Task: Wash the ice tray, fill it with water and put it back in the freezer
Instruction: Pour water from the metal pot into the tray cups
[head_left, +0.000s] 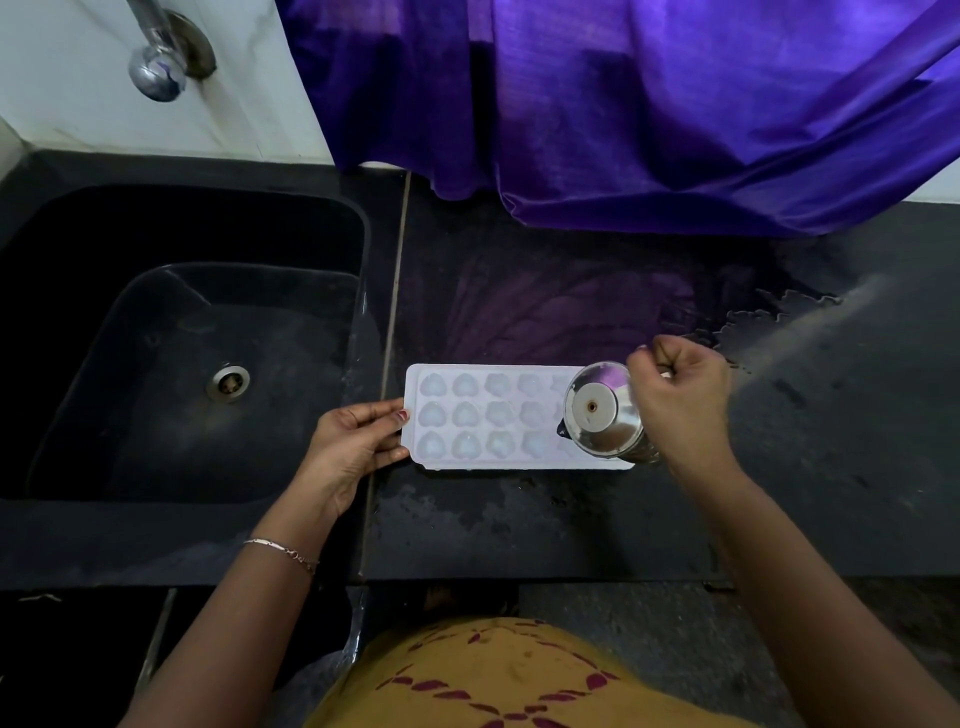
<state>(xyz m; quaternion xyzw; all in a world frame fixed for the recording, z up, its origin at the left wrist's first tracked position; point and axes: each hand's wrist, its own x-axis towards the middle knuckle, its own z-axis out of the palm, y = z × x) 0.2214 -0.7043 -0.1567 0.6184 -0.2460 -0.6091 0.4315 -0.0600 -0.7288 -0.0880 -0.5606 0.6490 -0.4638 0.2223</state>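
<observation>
Two hands — left hand (353, 447) holds ice tray (488, 415) | right hand (680, 400) grips steel cup (602, 415)

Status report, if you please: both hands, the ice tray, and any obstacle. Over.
Left hand holds ice tray by its left end. Right hand grips steel cup tipped over tray's right end. No obstacle; puddle on counter beyond.

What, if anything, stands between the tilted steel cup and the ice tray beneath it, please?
Nothing visible does. The right hand holds the steel cup tilted directly over the right end of the ice tray. The left hand only holds the tray's left edge, away from the cup.
</observation>
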